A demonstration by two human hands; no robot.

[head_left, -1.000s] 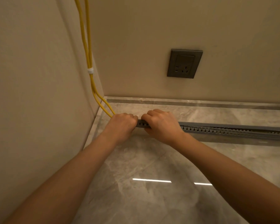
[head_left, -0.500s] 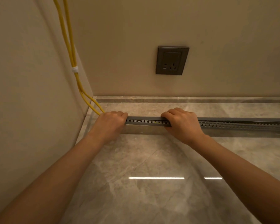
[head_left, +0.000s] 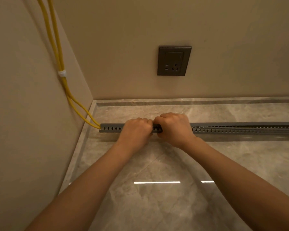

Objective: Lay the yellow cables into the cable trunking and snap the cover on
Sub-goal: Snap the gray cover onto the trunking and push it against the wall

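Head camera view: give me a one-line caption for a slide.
Left hand and right hand grip the grey cable trunking on the glossy floor where two yellow cables enter its left end.

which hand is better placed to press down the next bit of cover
Right, likely. The right hand grips the trunking beside the stretch running right, where the cover looks unseated. The left hand sits toward the yellow cables, where it looks closed.

The left hand (head_left: 135, 130) and the right hand (head_left: 174, 129) are seen bare. The left forearm (head_left: 90, 180) and the right forearm (head_left: 240, 177) are shown uncovered along all of their visible length, from the wrists down.
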